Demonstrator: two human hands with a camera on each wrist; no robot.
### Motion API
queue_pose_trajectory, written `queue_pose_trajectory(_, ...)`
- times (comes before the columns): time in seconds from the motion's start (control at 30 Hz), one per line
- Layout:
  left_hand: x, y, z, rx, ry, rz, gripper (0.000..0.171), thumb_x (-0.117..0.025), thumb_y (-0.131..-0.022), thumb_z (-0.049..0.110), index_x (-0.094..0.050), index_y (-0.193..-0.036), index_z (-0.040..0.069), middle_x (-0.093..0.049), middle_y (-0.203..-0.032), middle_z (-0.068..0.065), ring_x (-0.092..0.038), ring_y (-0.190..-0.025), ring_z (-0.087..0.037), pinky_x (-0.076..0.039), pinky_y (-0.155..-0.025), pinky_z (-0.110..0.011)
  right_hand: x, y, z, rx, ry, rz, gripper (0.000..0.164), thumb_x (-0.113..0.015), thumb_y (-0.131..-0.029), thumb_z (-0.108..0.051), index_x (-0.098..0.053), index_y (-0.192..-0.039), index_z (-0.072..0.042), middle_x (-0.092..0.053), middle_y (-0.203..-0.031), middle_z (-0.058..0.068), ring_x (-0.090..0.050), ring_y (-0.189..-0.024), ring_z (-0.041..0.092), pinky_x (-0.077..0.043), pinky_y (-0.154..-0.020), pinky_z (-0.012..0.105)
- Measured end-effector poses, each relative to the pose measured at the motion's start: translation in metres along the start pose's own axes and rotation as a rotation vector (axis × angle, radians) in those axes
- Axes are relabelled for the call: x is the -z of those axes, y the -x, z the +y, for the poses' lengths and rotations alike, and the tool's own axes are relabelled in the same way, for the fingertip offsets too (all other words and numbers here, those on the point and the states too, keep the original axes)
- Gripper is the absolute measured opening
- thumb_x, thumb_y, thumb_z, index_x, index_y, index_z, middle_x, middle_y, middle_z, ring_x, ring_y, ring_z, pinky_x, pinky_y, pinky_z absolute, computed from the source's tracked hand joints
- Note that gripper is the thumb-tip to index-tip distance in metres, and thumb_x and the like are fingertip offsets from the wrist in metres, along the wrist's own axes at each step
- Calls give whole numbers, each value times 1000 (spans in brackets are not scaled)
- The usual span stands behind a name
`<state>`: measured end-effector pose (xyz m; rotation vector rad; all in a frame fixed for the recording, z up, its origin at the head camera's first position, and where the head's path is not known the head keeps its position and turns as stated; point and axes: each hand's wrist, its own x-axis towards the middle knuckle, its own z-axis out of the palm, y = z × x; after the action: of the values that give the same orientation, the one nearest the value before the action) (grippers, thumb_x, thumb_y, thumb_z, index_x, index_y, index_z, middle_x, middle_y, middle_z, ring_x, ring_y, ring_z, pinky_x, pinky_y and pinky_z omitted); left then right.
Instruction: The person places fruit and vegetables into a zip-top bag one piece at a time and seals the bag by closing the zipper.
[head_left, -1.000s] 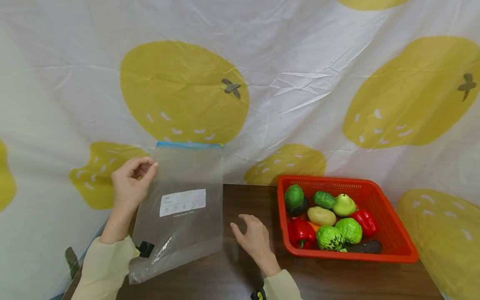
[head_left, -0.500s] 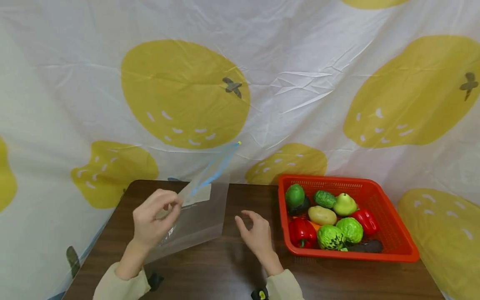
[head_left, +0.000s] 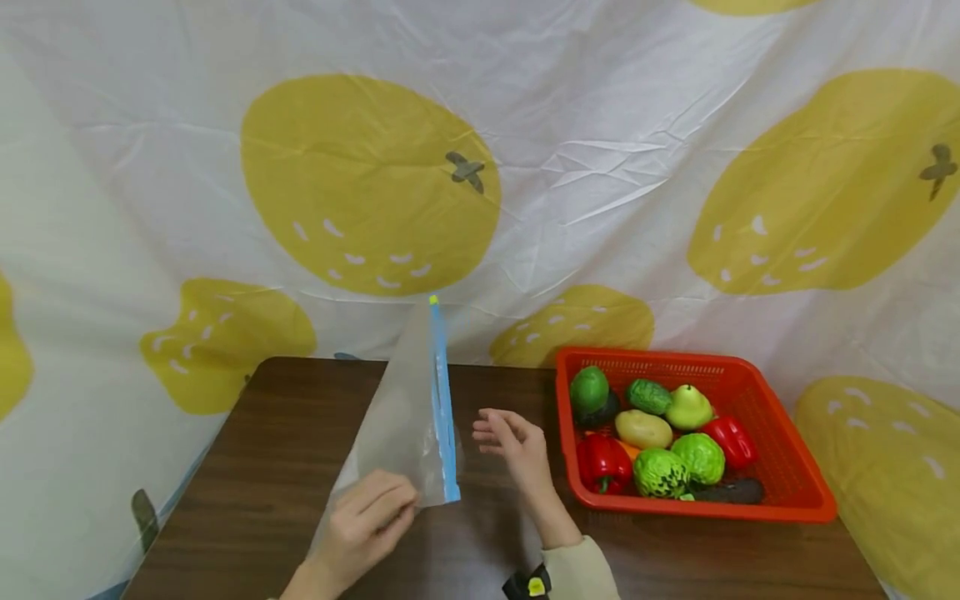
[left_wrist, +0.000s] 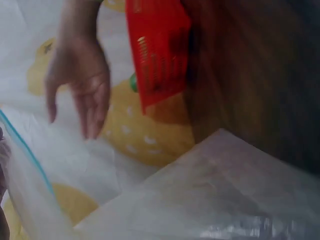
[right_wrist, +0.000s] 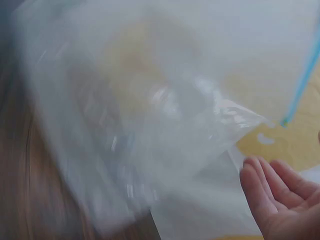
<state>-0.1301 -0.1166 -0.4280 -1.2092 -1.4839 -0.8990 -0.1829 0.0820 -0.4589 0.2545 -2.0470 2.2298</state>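
A clear zip bag (head_left: 393, 417) with a blue zipper strip (head_left: 447, 442) stands turned almost edge-on in the head view, its yellow slider (head_left: 433, 300) at the top. My left hand (head_left: 371, 521) pinches the bag's side between thumb and curled fingers. To the right of the strip, my right hand (head_left: 517, 442) holds nothing, its fingers extended toward the bag. In the right wrist view the bag's clear film (right_wrist: 150, 130) fills much of the picture, with the right hand's fingers (right_wrist: 257, 187) just beside it. The left wrist view shows the right hand (left_wrist: 82, 75) apart from the film (left_wrist: 215, 185).
A red plastic basket (head_left: 795, 467) stands on the dark wooden table (head_left: 300, 433) at the right. Inside are a red bell pepper (head_left: 603, 465), a pear (head_left: 688, 407), a potato (head_left: 643, 430) and several other vegetables. A white curtain (head_left: 585, 183) with yellow fruit prints hangs behind.
My left hand has moved right and toward me, swinging the bag from facing me flat to edge-on with its zipper strip toward the right hand. The right hand has shifted slightly up and right.
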Motion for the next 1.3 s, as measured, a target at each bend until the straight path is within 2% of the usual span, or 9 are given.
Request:
queue_pose_trajectory(0.17, -6, 13, 7, -29, -16, -61, 22, -54, -92, 3, -64, -76, -7, -61, -76, -12, -58, -67, -21, -49, -62, -24, -9, -2, -12, -131, -144, -140, 38, -54, -94, -19, -58, -113, 14, -67, -96, 21, -67, -83, 23, -56, -71, 35)
queue_pose_trajectory(0.33, -9, 12, 10, -61, 6, -83, 21, -53, -92, 2, -64, -76, -7, -61, -75, -12, -58, -66, -19, -50, -61, -23, -20, -7, -19, -127, -125, -99, 32, -59, -90, -15, -61, -103, 14, -65, -78, 0, -60, -68, 11, -53, -61, 25)
queue_pose_trajectory(0.57, -14, 17, 16, -50, 38, -112, 20, -52, -92, 2, -62, -77, -6, -60, -77, -12, -57, -67, -18, -50, -61, -21, -22, -11, -19, -123, -108, -53, 17, -61, -86, -3, -57, -88, 13, -54, -57, -6, -46, -50, 4, -39, -48, 18)
queue_pose_trajectory(0.67, -12, 18, 21, 163, 120, -160, 17, -58, -89, 10, -60, -84, -7, -58, -82, -12, -55, -70, -18, -48, -61, -20, -22, -15, -20, -101, -70, -62, 14, -62, -84, 0, -58, -86, 13, -55, -56, -6, -45, -49, 4, -39, -47, 17)
queue_pose_trajectory(0.77, -4, 9, 16, 496, 178, -198, 19, -65, -82, 11, -59, -92, -4, -58, -85, -11, -56, -71, -15, -47, -54, -18, -22, -18, -24, -62, -24, -85, 13, -63, -83, 2, -57, -83, 13, -55, -55, -6, -46, -47, 4, -39, -46, 17)
queue_pose_trajectory(0.9, 10, -28, -14, 1037, 191, -298, 20, -62, -87, 19, -57, -97, 2, -61, -78, -9, -60, -63, -16, -50, -44, -27, -27, -23, -34, 15, 22, -166, 13, -63, -84, 2, -57, -81, 13, -54, -54, -5, -46, -46, 5, -40, -45, 18)
queue_pose_trajectory(1.0, 15, -59, -41, 1288, 163, -456, 33, -56, -93, 36, -55, -95, 3, -61, -71, -10, -59, -53, -22, -51, -42, -33, -31, -27, -43, 59, 43, -265, 10, -60, -85, 4, -57, -82, 13, -53, -56, -3, -46, -46, 7, -40, -46, 19)
queue_pose_trajectory(1.13, 13, -79, -64, 1304, 113, -604, 35, -60, -90, 38, -54, -81, 4, -58, -60, -8, -56, -44, -26, -50, -42, -33, -36, -29, -56, 93, 75, -359, 9, -54, -86, 9, -59, -90, 14, -51, -58, -1, -45, -47, 8, -39, -47, 19)
queue_pose_trajectory(1.3, 8, -81, -70, 1273, 141, -548, 20, -57, -85, 13, -54, -67, 5, -54, -48, -3, -53, -39, -20, -48, -39, -31, -41, -25, -77, 120, 117, -379, 5, -54, -84, 11, -58, -86, 15, -52, -61, 1, -47, -51, 6, -40, -50, 18)
